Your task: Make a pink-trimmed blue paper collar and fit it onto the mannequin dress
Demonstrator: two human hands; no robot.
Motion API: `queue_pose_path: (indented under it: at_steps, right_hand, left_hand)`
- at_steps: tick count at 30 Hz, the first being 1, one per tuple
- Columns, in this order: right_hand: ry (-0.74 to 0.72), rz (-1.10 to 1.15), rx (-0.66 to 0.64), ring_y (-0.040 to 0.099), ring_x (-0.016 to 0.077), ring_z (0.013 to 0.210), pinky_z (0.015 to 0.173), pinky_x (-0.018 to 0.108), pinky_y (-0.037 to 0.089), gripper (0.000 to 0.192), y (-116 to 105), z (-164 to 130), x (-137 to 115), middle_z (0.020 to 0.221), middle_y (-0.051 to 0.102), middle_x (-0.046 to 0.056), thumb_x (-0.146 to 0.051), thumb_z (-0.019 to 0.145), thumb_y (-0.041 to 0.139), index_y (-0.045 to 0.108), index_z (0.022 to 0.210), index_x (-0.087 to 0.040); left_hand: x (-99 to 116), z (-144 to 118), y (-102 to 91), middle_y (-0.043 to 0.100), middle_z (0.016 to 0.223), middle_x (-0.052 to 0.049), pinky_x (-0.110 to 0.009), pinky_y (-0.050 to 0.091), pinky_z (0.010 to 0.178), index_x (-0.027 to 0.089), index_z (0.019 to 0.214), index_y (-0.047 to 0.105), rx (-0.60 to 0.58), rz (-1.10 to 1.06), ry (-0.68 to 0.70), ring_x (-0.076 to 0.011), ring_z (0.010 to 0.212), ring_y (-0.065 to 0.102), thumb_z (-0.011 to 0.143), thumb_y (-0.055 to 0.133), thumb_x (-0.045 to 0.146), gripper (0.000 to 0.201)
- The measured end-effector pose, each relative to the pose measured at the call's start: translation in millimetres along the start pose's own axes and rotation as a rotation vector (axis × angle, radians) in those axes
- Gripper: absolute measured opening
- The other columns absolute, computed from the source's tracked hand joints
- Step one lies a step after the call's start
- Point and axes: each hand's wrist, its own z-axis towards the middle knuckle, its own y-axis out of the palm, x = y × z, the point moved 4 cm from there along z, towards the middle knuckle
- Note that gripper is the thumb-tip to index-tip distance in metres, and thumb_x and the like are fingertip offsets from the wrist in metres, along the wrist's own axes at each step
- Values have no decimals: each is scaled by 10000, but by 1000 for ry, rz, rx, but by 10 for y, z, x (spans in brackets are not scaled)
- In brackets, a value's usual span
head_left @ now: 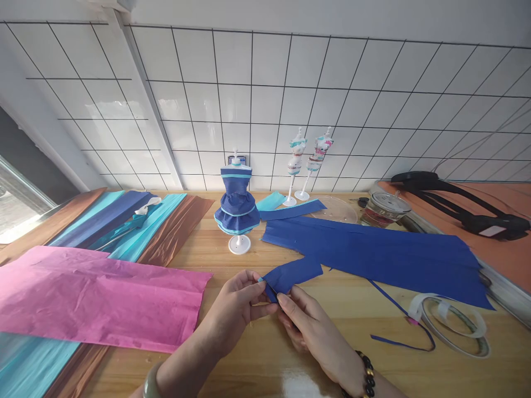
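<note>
Wooden table (pixel 232 260), carrying a pink tissue sheet (pixel 99 296) at left, a long dark-blue sheet (pixel 373 254) at right, a small mannequin in a blue dress (pixel 237 207) behind. Small dark-blue paper piece (pixel 292 275) at near centre, long axis running up and right from the pinch. Left hand (pixel 232 309) and right hand (pixel 309 326) both with grip clamped on its lower-left end, fingertips touching, left slightly nearer that corner.

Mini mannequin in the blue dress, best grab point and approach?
Grip the white stem just above the round base, under the skirt of the mini mannequin. Come from the front: the front is open, and pinching the paper dress would likely crush its ruffles.
</note>
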Motion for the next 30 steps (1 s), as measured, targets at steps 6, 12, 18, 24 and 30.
queue_pose_path:
  at_steps: [6,12,18,24,30]
  right_hand:
    - [0,-5,-1,226,15,390,350,160,161,396,1,-2,-35,537,339,-107,-561,775,499,342,677,-211]
    - [-6,-13,-7,225,19,392,349,166,155,396,2,-2,-52,539,341,-104,-562,768,509,351,679,-210]
    - [-16,2,-10,212,22,392,353,170,143,384,7,-5,-55,540,325,-107,-556,761,522,367,693,-211]
    - [-26,-18,-5,201,25,391,353,179,127,403,4,-7,-71,533,313,-107,-574,749,521,357,677,-213]
    - [-33,-25,-6,203,31,392,358,188,125,407,17,-17,-88,538,317,-103,-592,738,520,379,694,-213]
  left_hand:
    - [-3,-3,1,627,767,-50,-308,521,729,140,768,524,2,-1,-11,-132,706,601,786,562,140,43]
    - [-8,5,-9,635,773,-57,-304,523,724,138,769,531,-2,-12,-19,-136,710,608,781,565,131,37]
    - [0,6,-3,639,776,-59,-301,519,724,138,766,535,-15,-7,-22,-140,714,613,776,583,154,51]
    - [35,-4,13,635,752,-45,-309,516,722,144,744,535,-7,19,-23,-145,705,611,734,632,166,101]
    - [49,-3,13,630,758,-47,-311,517,711,140,742,541,-19,59,-18,-152,715,609,727,642,180,110]
